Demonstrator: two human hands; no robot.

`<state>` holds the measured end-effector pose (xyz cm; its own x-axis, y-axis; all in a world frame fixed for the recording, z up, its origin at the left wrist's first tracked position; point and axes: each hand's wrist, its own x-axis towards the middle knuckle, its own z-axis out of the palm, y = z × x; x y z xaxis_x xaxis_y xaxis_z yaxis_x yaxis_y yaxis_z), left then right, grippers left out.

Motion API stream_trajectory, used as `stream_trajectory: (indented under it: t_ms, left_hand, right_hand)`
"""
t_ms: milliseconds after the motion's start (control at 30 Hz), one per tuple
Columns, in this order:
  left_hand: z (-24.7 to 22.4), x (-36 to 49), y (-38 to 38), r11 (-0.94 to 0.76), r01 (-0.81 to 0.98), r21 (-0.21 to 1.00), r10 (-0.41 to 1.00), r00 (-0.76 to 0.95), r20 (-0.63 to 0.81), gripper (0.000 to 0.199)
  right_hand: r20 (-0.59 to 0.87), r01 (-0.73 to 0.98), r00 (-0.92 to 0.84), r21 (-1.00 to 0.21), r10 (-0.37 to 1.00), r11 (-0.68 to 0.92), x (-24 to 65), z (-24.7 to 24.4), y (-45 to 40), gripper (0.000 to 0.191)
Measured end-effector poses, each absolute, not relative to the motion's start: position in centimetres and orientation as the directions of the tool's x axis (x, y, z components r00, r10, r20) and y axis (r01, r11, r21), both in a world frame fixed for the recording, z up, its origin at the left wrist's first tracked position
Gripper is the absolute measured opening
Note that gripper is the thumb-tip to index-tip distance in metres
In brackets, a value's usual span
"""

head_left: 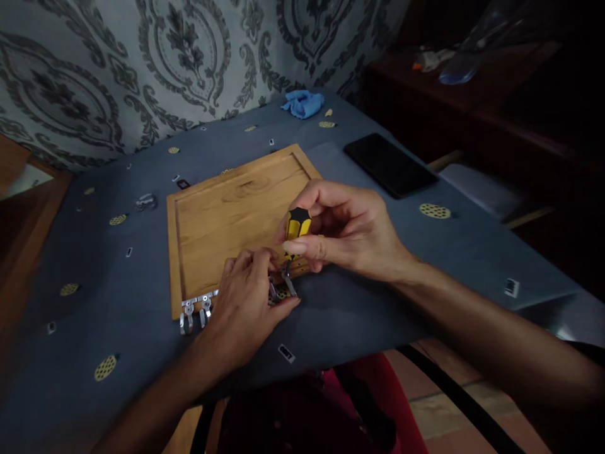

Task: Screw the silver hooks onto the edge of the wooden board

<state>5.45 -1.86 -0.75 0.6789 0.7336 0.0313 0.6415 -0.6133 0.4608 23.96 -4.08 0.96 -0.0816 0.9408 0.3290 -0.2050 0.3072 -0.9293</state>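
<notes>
Left hand [248,293] covers middle of metal hook strip [198,301]; full hook count hidden. Screwdriver [297,226] tip too small, dim to make out. Right hand [352,230] masks part of wooden board [231,217]. Shiny piece [146,202], far left: blurred, unidentified. Both forearms [491,334] and patterned cloth [184,44] cut off by picture's edges.

Free gap between wooden panel [227,221] and phone [390,165], right fingers [319,190] in front.

Dim light, upper right near-black
</notes>
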Motion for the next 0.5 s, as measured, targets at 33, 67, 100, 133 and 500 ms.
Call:
stream_trajectory:
  t_ms: [33,67,100,133,500]
  left_hand:
    - [-0.72,5.47,-1.86,-0.609,0.645,0.462,0.737,0.675,0.03,0.04]
    - [-0.69,5.48,-1.86,-0.609,0.646,0.461,0.738,0.674,0.031,0.041]
    - [-0.68,5.49,-1.86,-0.612,0.644,0.46,0.736,0.676,0.034,0.041]
    - [-0.68,5.49,-1.87,-0.617,0.639,0.459,0.732,0.68,0.038,0.041]
    - [-0.66,5.32,-1.92,-0.624,0.612,0.485,0.718,0.695,0.047,0.044]
  right_hand:
    - [0.328,-0.198,-0.095,-0.932,0.94,0.305,24.05,1.03,-4.09,0.025]
    - [0.327,-0.186,-0.114,-0.935,0.938,0.303,24.14,1.07,-4.11,0.023]
    - [0.332,-0.172,-0.134,-0.936,0.934,0.308,24.21,1.08,-4.12,0.022]
    - [0.34,-0.158,-0.15,-0.935,0.928,0.317,24.24,1.04,-4.13,0.021]
    - [0.507,0.035,0.27,-0.855,0.819,0.517,23.35,0.95,-3.98,0.036]
